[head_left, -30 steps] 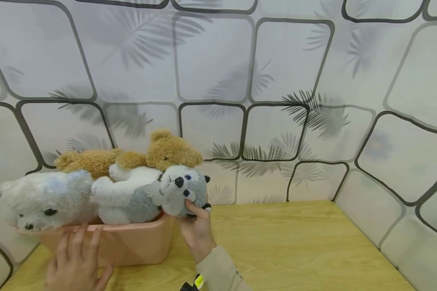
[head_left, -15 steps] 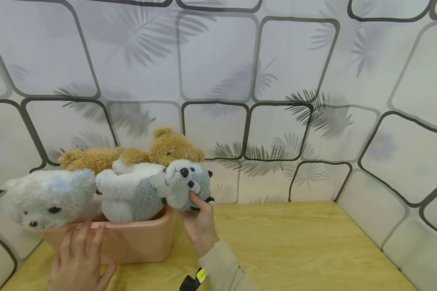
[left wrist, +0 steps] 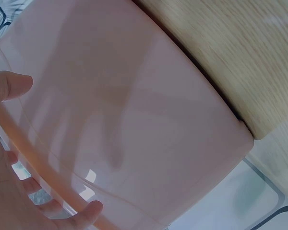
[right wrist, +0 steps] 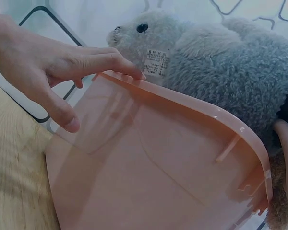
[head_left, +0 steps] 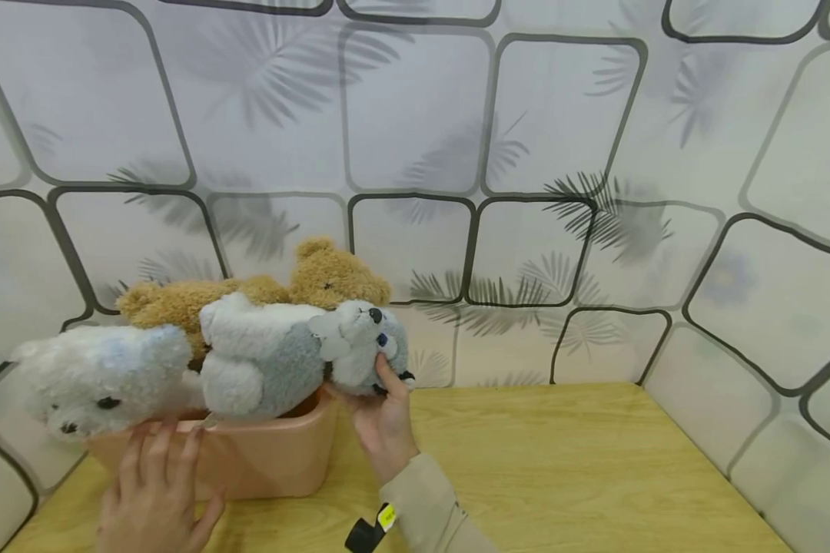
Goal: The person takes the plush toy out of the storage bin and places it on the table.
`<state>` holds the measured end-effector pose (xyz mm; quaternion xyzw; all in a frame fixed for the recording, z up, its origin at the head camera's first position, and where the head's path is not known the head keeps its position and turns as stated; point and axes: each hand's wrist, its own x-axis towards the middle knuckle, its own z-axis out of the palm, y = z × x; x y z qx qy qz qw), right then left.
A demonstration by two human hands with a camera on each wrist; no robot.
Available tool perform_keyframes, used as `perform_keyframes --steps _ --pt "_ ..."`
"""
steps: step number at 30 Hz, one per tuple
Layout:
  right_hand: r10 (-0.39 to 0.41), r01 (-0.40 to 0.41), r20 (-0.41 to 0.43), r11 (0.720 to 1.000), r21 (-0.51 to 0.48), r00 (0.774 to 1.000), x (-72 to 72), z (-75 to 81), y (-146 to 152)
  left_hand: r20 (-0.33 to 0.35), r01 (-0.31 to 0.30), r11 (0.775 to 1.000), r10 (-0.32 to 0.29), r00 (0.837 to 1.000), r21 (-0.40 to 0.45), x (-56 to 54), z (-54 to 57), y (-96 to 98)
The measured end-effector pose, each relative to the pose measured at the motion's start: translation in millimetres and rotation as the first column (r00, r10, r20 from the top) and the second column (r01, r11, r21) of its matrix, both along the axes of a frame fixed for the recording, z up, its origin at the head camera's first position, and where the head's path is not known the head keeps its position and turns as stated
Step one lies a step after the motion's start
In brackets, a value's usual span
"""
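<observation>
A grey-and-white plush toy (head_left: 270, 369) with blue eyes lies across the top of the pink bin (head_left: 263, 461). My right hand (head_left: 383, 430) grips it by the head, thumb on its cheek; the other fingers are hidden beneath. My left hand (head_left: 155, 480) rests on the bin's front rim, fingertips at the edge and thumb spread out to the side. In the left wrist view, that thumb (left wrist: 17, 85) stands by the bin's outer wall. A white plush toy (head_left: 104, 376) with dark eyes lies at the left end, face over the rim.
Behind the grey toy lies a brown teddy bear (head_left: 335, 276) along the back of the bin. The bin stands on a wood-grain table (head_left: 526, 461). Patterned fabric walls (head_left: 415, 115) rise behind and at both sides.
The grey toy has rolled in my right hand, its face turning upward and to the right and its legs lifting. My left hand has stayed on the rim.
</observation>
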<state>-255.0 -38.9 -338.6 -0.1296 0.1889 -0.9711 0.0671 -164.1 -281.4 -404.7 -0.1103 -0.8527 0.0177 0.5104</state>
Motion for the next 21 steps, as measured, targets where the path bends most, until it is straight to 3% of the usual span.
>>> perform_keyframes --steps 12,21 --pt "0.05 -0.046 0.043 0.994 -0.098 0.998 -5.1 0.3 -1.2 -0.029 0.01 1.0 -0.011 1.0 -0.021 -2.0 -2.1 -3.6" --pt "0.162 -0.172 -0.064 0.964 -0.205 0.985 -4.2 -2.0 5.9 -0.03 0.018 1.0 -0.019 0.999 -0.023 -2.5 -1.2 -4.1"
